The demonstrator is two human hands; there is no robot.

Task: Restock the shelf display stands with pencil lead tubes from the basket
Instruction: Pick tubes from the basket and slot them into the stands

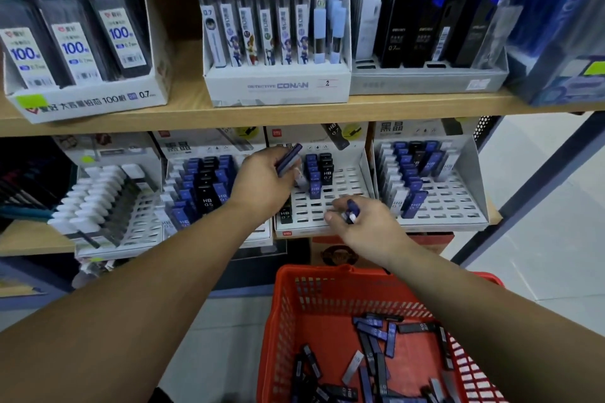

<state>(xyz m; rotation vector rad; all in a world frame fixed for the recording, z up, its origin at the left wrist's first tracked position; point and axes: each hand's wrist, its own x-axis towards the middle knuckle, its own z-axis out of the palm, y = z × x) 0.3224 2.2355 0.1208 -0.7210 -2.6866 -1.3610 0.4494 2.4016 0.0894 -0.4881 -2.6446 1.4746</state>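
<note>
- Left hand [262, 181] gripped spare blue tubes [288, 160] above the middle stand [347, 180], likely as ready stock.
- Right hand [366, 226] pinched a single tube [352, 211] over that stand's front slots, apparently poised for slotting.

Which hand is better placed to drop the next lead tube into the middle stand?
Right. The right hand pinches one blue tube just over the empty front slots of the middle stand; the left hand grips a bundle of tubes further back.

head cam | single view | faces forward and down | close to display stand [347, 180] | basket [327, 301] low in frame
</note>
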